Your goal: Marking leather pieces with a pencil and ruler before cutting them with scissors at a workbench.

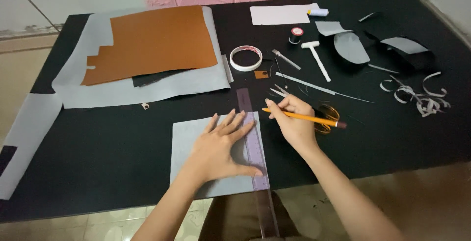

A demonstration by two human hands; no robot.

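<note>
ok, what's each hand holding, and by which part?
Right hand holds a yellow pencil, gripped near its tip end. Left hand grips nothing; it presses flat on the ruler and grey sheet.

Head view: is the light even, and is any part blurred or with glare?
Head view: soft, fairly even light; the left hand on the ruler casts only a faint shadow on the grey sheet; the black table shows no strong glare; the right hand with the pencil looks sharp, edges slightly softer.

flat grey sheet (189, 148) at counter (98, 152) front edge | long clear ruler (255, 145) on sheet's right edge | white tape roll (246, 58) behind ruler | large brown sheet (152, 42) behind-left | curled grey strips (417, 96) far right
</note>
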